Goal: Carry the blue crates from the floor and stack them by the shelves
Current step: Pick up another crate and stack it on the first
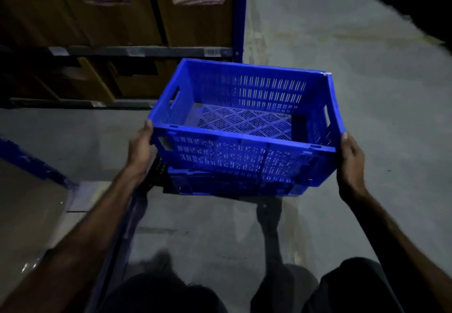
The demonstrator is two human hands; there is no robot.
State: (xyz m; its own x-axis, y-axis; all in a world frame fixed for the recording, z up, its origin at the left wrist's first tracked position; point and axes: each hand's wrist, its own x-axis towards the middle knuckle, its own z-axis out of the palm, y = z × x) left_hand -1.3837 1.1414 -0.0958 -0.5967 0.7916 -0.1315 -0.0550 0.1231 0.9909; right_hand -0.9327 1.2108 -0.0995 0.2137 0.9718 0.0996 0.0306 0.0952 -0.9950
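From the head camera, looking down, I hold an empty blue crate (244, 126) in mid-air above the concrete floor (367, 68), just in front of the shelves (151, 51), its open mouth facing up. My left hand (140, 151) grips the crate's near-left corner and my right hand (351, 163) grips the near-right corner, fingers curled round the rim on each side. The crate's long axis runs left to right across my view, slightly tilted, right end lower. Beneath it I glimpse a second blue crate (220, 185), mostly hidden; whether the two touch I cannot tell. My judgement: gripped only at the near corners, the crate could tip forward, or land skewed on the lower one and fail to seat.
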